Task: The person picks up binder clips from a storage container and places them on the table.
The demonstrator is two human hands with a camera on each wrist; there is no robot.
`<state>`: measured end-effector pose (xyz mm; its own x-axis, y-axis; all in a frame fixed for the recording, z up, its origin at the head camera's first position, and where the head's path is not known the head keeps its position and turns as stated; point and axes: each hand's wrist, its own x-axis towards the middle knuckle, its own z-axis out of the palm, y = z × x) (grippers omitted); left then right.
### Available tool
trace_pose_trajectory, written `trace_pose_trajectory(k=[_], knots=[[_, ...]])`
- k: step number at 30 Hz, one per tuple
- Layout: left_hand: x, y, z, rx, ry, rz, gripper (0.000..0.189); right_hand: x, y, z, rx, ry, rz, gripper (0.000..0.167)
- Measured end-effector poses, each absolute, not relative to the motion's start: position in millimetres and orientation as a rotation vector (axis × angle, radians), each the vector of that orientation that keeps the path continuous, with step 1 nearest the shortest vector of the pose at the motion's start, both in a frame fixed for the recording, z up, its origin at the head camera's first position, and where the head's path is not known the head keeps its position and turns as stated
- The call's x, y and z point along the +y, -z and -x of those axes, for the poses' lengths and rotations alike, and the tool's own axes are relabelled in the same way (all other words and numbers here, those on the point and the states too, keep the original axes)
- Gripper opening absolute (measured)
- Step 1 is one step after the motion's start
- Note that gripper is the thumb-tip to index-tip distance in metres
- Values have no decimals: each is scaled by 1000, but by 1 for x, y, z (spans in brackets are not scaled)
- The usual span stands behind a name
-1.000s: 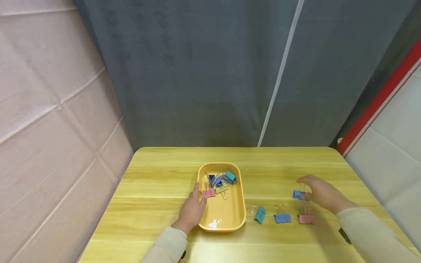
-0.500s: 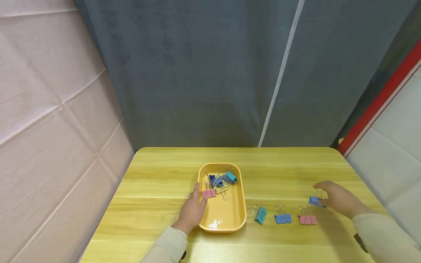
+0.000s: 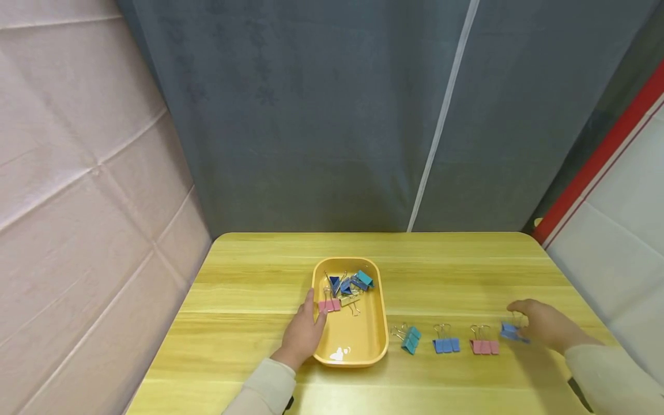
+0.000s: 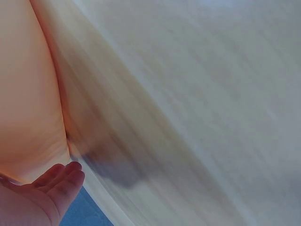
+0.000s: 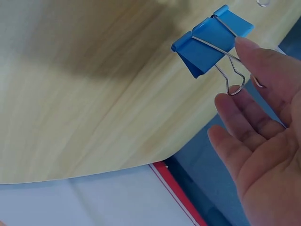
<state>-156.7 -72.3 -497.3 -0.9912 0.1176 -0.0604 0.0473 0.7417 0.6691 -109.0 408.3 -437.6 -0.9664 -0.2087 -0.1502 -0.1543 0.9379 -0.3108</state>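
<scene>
My right hand (image 3: 550,327) holds a blue binder clip (image 5: 209,40) by its wire handles, thumb on one handle and fingertips at the other. In the head view this clip (image 3: 510,331) is at the right end of a row. The row runs from a teal binder clip (image 3: 411,340) through a second blue binder clip (image 3: 446,345) to a pink binder clip (image 3: 485,347). On the left rim of a yellow tray (image 3: 358,360) rests my left hand (image 3: 301,335), thumb at the rim. The left wrist view shows its fingers (image 4: 66,186) extended against the tray's outer wall.
Inside the tray, toward its far end, lie several binder clips, among them a pink clip (image 3: 329,305), a yellow clip (image 3: 349,299) and a teal clip (image 3: 365,279). A grey curtain (image 3: 311,144) hangs behind the wooden table (image 3: 249,276). Pale walls flank both sides.
My right hand has carried the blue binder clip right and nearer to me, from behind the pink clip to the row's right end. The left hand and tray have stayed put.
</scene>
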Motion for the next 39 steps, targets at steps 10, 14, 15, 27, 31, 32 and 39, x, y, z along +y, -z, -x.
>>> trace_pose_trajectory(k=[10,14,15,27,31,32,39], knots=[[-72,497,158,2858,-1083,-143,64,411,446,108,2820,496,197,48],[-72,496,158,2859,-1079,-143,64,412,448,107,2807,519,195,46],[-72,496,158,2857,-1078,-139,64,413,449,107,2803,526,197,46],[-72,496,158,2850,-1080,-132,64,411,453,108,2814,529,236,45],[-72,496,158,2852,-1078,-131,64,410,454,109,2802,520,230,43],[-72,496,158,2853,-1078,-130,64,410,454,109,2799,521,225,42],[-72,495,157,2857,-1082,-136,64,409,457,109,2809,513,251,30]])
